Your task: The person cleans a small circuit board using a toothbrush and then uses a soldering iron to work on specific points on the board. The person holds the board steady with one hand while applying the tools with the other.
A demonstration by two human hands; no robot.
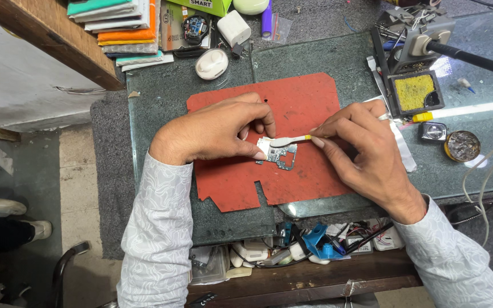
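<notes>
— Looking down at the near edge first: what is lying closest to the person?

— A clutter of small parts and a blue plastic piece (318, 239) is sitting along the wooden front ledge (315, 279), below both grey patterned sleeves. Beyond that, a red mat (303, 102) is lying on the glass worktop (166, 114).

— And the hands?

— The left hand (215, 130) is pressing down on a small circuit board (281, 155) at the middle of the mat, its grip closed, thumb and fingertips pinning the board's left end flat. The right hand (366, 151) is pinching the yellow handle of a small brush (289, 140); that grip is closed too, finger and thumb meeting on the handle.

— Which way is the brush lying?

— Its long axis is running almost level, left to right, with the white head pointing left and touching the board's top edge, just beside the left fingers. The board is lying left of the right hand's grip, so the left hand is the nearer one to it.

— Anything farther back?

— To the far right a soldering stand with a yellow sponge (413, 91) is sitting near a round tin (461, 145); at the far left a stack of flat boxes (122, 25) is resting by a white oval case (211, 63).
</notes>
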